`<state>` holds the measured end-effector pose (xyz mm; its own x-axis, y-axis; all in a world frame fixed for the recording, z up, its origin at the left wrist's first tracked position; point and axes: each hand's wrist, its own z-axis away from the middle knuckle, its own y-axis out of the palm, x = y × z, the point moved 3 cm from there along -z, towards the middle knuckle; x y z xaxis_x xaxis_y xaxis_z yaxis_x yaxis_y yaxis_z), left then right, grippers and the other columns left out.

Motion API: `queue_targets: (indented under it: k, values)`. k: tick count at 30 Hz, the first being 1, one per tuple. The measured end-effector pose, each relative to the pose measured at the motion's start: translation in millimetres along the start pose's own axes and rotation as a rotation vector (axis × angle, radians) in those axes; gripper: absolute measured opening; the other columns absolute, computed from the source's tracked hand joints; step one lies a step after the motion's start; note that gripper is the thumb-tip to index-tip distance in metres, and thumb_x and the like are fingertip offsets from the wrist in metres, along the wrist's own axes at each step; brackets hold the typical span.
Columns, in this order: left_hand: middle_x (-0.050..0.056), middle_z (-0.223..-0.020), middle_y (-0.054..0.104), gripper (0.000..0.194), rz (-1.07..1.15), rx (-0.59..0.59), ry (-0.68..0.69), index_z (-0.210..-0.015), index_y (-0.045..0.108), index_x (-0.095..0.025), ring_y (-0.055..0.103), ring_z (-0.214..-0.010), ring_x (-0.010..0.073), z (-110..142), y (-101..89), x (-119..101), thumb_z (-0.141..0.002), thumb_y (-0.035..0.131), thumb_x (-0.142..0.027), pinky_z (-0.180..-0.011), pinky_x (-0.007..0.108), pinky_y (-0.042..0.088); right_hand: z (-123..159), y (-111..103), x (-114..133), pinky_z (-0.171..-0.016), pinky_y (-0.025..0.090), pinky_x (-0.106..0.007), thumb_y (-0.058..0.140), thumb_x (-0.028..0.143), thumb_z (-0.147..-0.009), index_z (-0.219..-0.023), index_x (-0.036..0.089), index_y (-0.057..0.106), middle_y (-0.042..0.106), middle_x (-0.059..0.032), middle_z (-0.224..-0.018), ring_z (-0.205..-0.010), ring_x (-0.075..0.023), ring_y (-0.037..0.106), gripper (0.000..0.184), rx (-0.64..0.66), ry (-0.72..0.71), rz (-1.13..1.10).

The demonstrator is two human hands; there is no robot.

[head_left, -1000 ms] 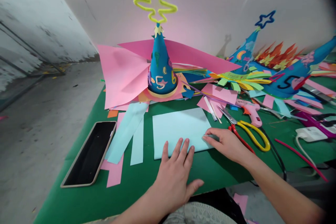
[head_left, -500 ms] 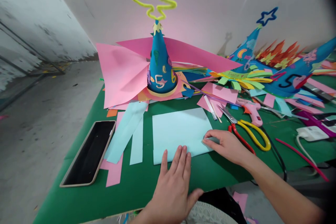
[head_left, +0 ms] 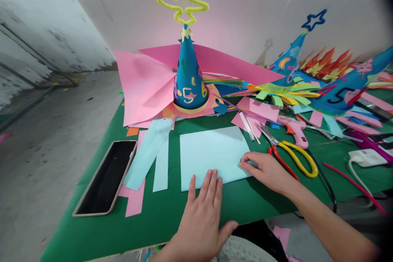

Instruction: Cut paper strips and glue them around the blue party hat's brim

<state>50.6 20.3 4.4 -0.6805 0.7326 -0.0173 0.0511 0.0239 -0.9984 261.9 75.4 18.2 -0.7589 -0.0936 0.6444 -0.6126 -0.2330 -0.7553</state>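
Observation:
A light blue sheet of paper (head_left: 211,151) lies flat on the green tabletop in front of me; it looks folded along its near edge. My left hand (head_left: 204,208) rests palm down with fingers stretched, the fingertips pressing on the sheet's near edge. At the right edge, my right hand (head_left: 264,170) pinches the paper between thumb and forefinger. Just beyond that hand are yellow-handled scissors (head_left: 297,155) and red-handled pliers (head_left: 281,161). Light blue paper strips (head_left: 150,151) lie left of the sheet.
A phone (head_left: 106,178) lies at the left. Behind the sheet stands a blue cone hat (head_left: 187,73) with a yellow pipe-cleaner topper, against pink paper (head_left: 144,86). A pink glue gun (head_left: 296,131), a white adapter (head_left: 365,157) and more decorated hats (head_left: 334,94) are at the right.
The view has shifted very slightly, so objects sit a little further right. Both hands keep the same hold on the paper.

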Motion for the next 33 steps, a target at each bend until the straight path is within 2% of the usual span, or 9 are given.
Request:
queue_targets:
  k: [7, 13, 15, 17, 19, 21, 24, 28, 33]
  values:
    - [0.015, -0.148, 0.025, 0.073, 0.019, 0.004, -0.014, -0.142, 0.028, -0.008, 0.014, -0.138, 0.0307, 0.0, 0.8, -1.6, -0.091, 0.022, -0.060, -0.107, 0.054, 0.007, -0.5, 1.6, -0.6, -0.066, 0.043, -0.029, 0.046, 0.041, -0.087, -0.077, 0.022, 0.057, 0.063, -0.0004, -0.073, -0.069, -0.0165, 0.058, 0.024, -0.020, -0.008, -0.006]
    - [0.016, -0.141, 0.040, 0.058, -0.008, -0.126, -0.082, -0.131, 0.046, -0.011, 0.035, -0.129, 0.0316, -8.8, -14.1, 15.5, -0.093, 0.032, -0.052, -0.100, 0.050, 0.021, 3.1, -1.5, 0.8, -0.062, 0.045, -0.025, 0.046, 0.040, -0.089, -0.078, 0.021, 0.058, 0.062, 0.0004, -0.072, -0.066, -0.0141, 0.058, 0.025, -0.041, -0.085, -0.042]
    - [0.019, -0.130, 0.051, 0.047, -0.029, -0.143, -0.177, -0.125, 0.051, -0.010, 0.045, -0.120, 0.0344, -17.6, -26.5, 34.2, -0.092, 0.041, -0.041, -0.094, 0.052, 0.028, 4.1, -4.5, 1.4, -0.061, 0.045, -0.024, 0.045, 0.039, -0.090, -0.079, 0.021, 0.058, 0.062, -0.0002, -0.074, -0.067, -0.0136, 0.058, 0.025, -0.064, -0.137, -0.050]
    - [0.014, -0.100, 0.065, 0.029, -0.001, -0.082, -0.178, -0.108, 0.060, -0.012, 0.058, -0.097, 0.0305, -27.2, -37.4, 52.2, -0.090, 0.047, -0.031, -0.082, 0.048, 0.037, 4.7, -8.9, 2.2, -0.063, 0.046, -0.024, 0.043, 0.038, -0.091, -0.079, 0.021, 0.058, 0.062, -0.0018, -0.075, -0.069, -0.0139, 0.058, 0.025, -0.112, -0.192, -0.040]
    - [0.005, -0.074, 0.063, 0.021, 0.003, -0.063, -0.118, -0.079, 0.063, -0.016, 0.059, -0.074, 0.0216, -33.7, -46.2, 65.0, -0.090, 0.045, -0.020, -0.077, 0.043, 0.039, 5.7, -13.6, 3.8, -0.066, 0.045, -0.026, 0.042, 0.035, -0.092, -0.080, 0.020, 0.058, 0.062, -0.0038, -0.077, -0.073, -0.0149, 0.058, 0.025, -0.170, -0.255, -0.011]
    - [0.003, -0.067, 0.057, 0.028, -0.013, -0.075, -0.053, -0.067, 0.059, -0.016, 0.056, -0.068, 0.0184, -34.8, -49.2, 70.5, -0.088, 0.042, -0.011, -0.077, 0.042, 0.039, 7.9, -16.3, 6.3, -0.071, 0.043, -0.029, 0.046, 0.034, -0.091, -0.084, 0.020, 0.061, 0.064, -0.0052, -0.081, -0.078, -0.0164, 0.058, 0.021, -0.204, -0.328, 0.042]
    - [0.004, -0.070, 0.056, 0.026, -0.030, -0.105, 0.042, -0.074, 0.060, -0.016, 0.054, -0.068, 0.0186, -28.2, -42.1, 65.6, -0.083, 0.040, -0.002, -0.074, 0.040, 0.040, 13.9, -12.0, 10.1, -0.073, 0.039, -0.032, 0.053, 0.030, -0.088, -0.090, 0.022, 0.065, 0.065, -0.0051, -0.085, -0.080, -0.0169, 0.057, 0.015, -0.193, -0.431, 0.141]
    - [0.007, -0.079, 0.059, 0.020, 0.006, -0.129, 0.087, -0.095, 0.062, -0.016, 0.054, -0.076, 0.0226, -17.8, -28.1, 54.2, -0.088, 0.044, -0.012, -0.069, 0.037, 0.042, 22.6, 4.6, 10.4, -0.070, 0.036, -0.032, 0.051, 0.024, -0.089, -0.093, 0.023, 0.067, 0.065, -0.0044, -0.085, -0.077, -0.0156, 0.055, 0.016, -0.188, -0.481, 0.227]
    - [0.009, -0.083, 0.060, 0.027, 0.121, -0.145, 0.062, -0.090, 0.064, -0.014, 0.054, -0.084, 0.0262, -11.6, -21.1, 53.7, -0.092, 0.037, -0.015, -0.071, 0.041, 0.044, 25.4, 15.5, 4.0, -0.068, 0.037, -0.031, 0.048, 0.025, -0.091, -0.093, 0.022, 0.066, 0.064, -0.0058, -0.086, -0.078, -0.0165, 0.054, 0.019, -0.213, -0.439, 0.236]
